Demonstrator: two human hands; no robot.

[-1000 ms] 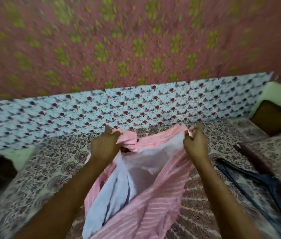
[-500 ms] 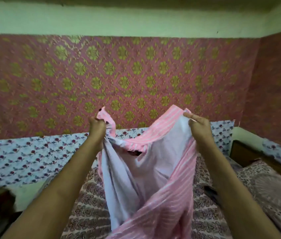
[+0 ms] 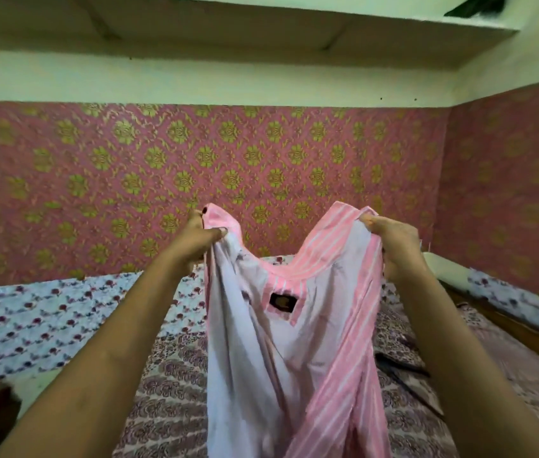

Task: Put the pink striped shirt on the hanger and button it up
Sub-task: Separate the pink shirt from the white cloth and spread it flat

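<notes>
The pink striped shirt (image 3: 298,352) hangs in the air in front of me, open, with its pale lining and a black neck label facing me. My left hand (image 3: 197,238) grips the shirt's left shoulder edge. My right hand (image 3: 393,239) pinches the right front edge near the collar. Both hands hold it up at about the same height, spread apart. A dark hanger (image 3: 400,368) lies on the bed to the right, mostly hidden behind my right forearm.
Below the shirt lies a bed with a patterned brown bedspread (image 3: 169,401). A floral white sheet (image 3: 30,322) runs along the pink and gold wall (image 3: 129,176). A wooden bed edge (image 3: 519,332) runs at right. A shelf (image 3: 261,24) juts out overhead.
Both hands have lifted the shirt higher off the bed and spread it wider. My view has tilted up, so the wall and the shelf above now show.
</notes>
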